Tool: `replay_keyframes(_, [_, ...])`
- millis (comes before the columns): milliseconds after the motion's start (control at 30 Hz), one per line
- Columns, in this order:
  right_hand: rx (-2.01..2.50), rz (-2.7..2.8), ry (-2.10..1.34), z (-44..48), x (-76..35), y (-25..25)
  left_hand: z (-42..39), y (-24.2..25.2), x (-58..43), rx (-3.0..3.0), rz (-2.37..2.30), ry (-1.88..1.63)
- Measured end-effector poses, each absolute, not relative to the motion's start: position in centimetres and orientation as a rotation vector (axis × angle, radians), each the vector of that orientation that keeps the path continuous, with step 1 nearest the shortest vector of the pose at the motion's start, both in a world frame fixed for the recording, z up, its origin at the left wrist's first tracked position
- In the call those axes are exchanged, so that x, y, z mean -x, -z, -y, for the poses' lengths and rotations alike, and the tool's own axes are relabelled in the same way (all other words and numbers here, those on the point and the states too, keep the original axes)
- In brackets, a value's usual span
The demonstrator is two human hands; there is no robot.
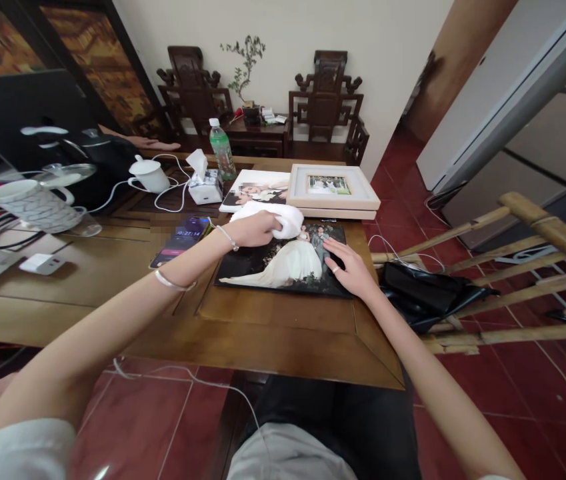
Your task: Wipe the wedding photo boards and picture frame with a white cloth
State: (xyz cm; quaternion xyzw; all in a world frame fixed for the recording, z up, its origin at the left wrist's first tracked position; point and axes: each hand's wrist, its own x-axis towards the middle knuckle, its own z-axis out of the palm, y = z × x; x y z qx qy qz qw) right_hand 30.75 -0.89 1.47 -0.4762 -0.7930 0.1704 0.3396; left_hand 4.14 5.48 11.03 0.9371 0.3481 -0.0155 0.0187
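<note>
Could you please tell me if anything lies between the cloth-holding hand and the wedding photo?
Nothing visible does: the left hand presses the white cloth onto the wedding photo, at its upper edge, and the right hand rests on its right side.

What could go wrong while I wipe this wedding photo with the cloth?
The right hand lies flat on the wedding photo and may leave fingerprints.
The white cloth in the left hand works close to the stacked picture frames and could nudge them.
The left forearm passes beside the phone and might push it.
</note>
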Motion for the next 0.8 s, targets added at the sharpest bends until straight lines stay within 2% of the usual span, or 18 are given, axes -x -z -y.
replay_keyframes(167, [1.232, 2.078, -0.444, 0.9, -30.8, -1.4, -2.8, -10.5, -3.8, -2.854, -1.022, -0.031])
replay_keyframes(500, [1.22, 2.064, -0.434, 0.6, -30.8, -1.0, 11.3, -12.1, -3.9, -2.621, -0.84, -0.102])
replay_keyframes(633, [1.227, 2.071, -0.428, 0.5, -30.7, -1.0, 11.1, -12.0, -3.6, -2.638, -0.865, -0.089])
replay_keyframes(800, [1.237, 2.066, -0.428, 0.7, -30.8, -1.2, 5.4, -11.8, -3.1, -2.652, -0.879, -0.102])
